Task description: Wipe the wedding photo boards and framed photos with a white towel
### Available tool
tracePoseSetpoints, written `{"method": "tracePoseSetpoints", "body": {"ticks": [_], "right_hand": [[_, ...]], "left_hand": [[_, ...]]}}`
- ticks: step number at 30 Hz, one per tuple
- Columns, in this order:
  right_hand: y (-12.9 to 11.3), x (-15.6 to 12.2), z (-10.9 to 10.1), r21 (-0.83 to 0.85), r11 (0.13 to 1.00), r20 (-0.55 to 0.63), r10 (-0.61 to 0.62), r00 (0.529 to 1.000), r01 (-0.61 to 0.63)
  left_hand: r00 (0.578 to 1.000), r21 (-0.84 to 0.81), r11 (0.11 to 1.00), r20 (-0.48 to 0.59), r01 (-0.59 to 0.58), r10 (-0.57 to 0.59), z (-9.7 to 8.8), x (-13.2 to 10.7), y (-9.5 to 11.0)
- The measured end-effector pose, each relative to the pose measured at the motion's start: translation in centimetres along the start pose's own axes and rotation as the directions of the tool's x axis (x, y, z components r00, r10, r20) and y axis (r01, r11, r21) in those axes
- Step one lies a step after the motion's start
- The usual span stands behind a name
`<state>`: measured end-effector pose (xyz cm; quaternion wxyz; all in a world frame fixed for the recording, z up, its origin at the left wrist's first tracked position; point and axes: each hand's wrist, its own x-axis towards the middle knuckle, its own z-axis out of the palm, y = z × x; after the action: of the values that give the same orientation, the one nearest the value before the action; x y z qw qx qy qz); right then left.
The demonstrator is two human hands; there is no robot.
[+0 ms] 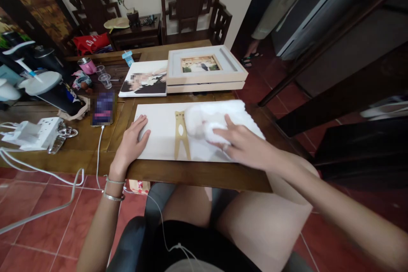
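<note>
A flat white panel (157, 136) lies on the wooden table near its front edge. On its middle is a gold, two-legged piece (181, 138) with a small pale oval opening. My left hand (131, 142) rests on the panel's left end, fingers stretched out and holding nothing. Over the right half, my right hand (244, 142) grips a bunched white cloth (219, 114). Part of this cloth spreads out flat to the panel's far right corner. It hides much of the panel there, and its edges are slightly blurred.
Behind the panel lie stacked pale frames (207, 77) and a photo print (145, 78). To the left are a phone (103, 108) on a white cable, a power strip (40, 134), cups and a pink mug (87, 66). A person (277, 10) stands at the back right.
</note>
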<state>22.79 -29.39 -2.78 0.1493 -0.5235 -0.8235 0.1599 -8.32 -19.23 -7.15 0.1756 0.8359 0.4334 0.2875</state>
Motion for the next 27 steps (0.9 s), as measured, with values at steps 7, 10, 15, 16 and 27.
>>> {"method": "tracePoseSetpoints", "body": {"ticks": [7, 10, 15, 16, 27], "right_hand": [[-3.6, -7.1, -0.2, 0.061, 0.985, -0.006, -0.163, 0.987, 0.163], [-2.0, -4.9, -0.8, 0.072, 0.995, 0.038, -0.065, 0.997, 0.062], [0.3, 3.3, 0.0, 0.064, 0.99, -0.039, 0.125, 0.991, -0.122], [0.1, 4.8, 0.4, 0.062, 0.985, -0.081, 0.164, 0.983, -0.159], [-7.0, -0.7, 2.9, 0.165, 0.966, 0.035, -0.208, 0.977, 0.2]], "left_hand": [[1.0, -0.014, 1.0, 0.008, 0.004, -0.004, 0.0, 0.1, 0.1], [1.0, -0.015, 1.0, 0.007, 0.003, -0.003, 0.1, 0.1, 0.1], [1.0, -0.012, 1.0, 0.02, 0.006, -0.006, -0.1, 0.0, 0.1], [1.0, -0.012, 1.0, 0.027, 0.01, -0.009, -0.1, 0.0, 0.1], [0.997, 0.006, 1.0, 0.078, 0.028, -0.029, 0.1, 0.0, 0.1]]}}
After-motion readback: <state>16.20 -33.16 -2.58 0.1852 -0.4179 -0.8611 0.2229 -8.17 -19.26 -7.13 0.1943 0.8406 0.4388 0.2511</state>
